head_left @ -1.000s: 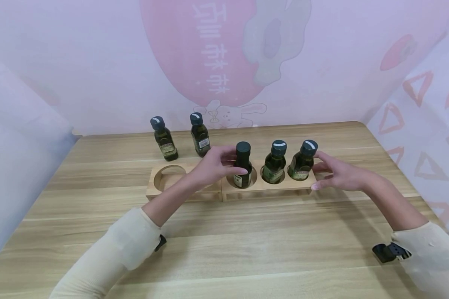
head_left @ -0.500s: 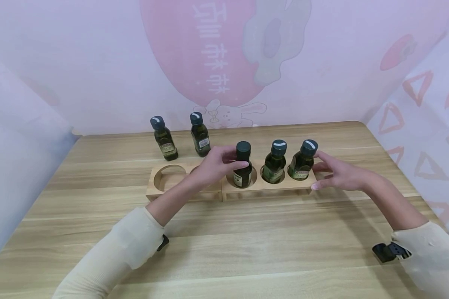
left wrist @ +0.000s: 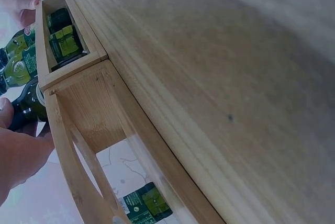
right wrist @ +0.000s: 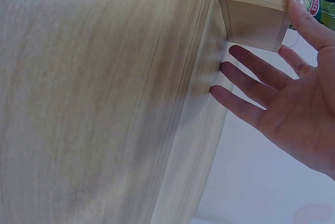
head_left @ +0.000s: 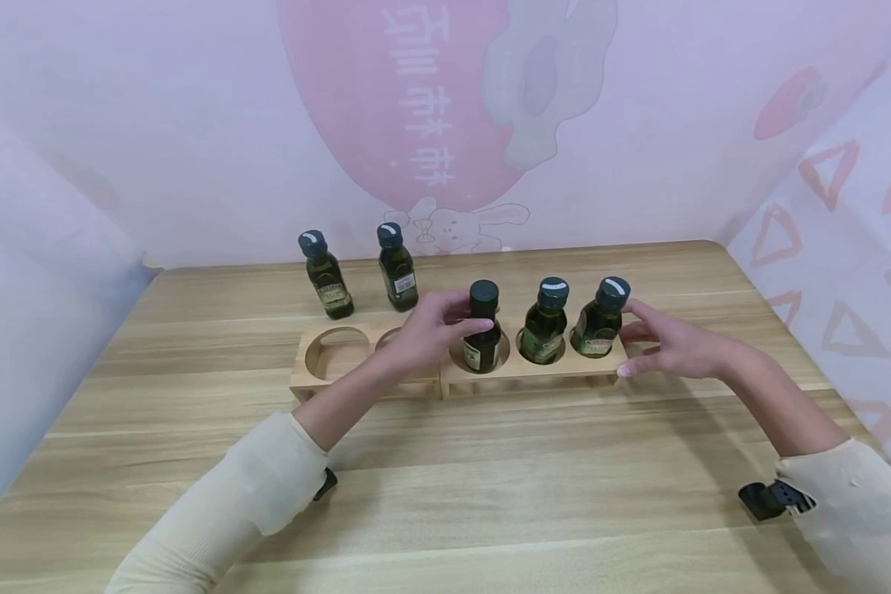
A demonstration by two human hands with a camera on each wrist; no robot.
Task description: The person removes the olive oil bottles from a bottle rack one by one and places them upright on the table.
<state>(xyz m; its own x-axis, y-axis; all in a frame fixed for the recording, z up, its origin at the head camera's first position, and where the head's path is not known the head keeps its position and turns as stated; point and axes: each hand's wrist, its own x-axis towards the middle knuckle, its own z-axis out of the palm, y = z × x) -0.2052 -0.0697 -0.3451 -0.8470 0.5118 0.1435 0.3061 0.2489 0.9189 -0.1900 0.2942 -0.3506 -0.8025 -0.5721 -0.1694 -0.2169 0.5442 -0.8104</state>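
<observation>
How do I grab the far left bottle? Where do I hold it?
I'd hold the far-left bottle by its dark cap and neck, coming from its left. It stands upright, its top is narrower than its body, and no bottle blocks that side; another bottle stands to its right, and the wooden rack is in front.

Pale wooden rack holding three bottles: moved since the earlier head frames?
No visible shift: the pale wooden rack keeps its place against the light wood-grain tabletop.
</observation>
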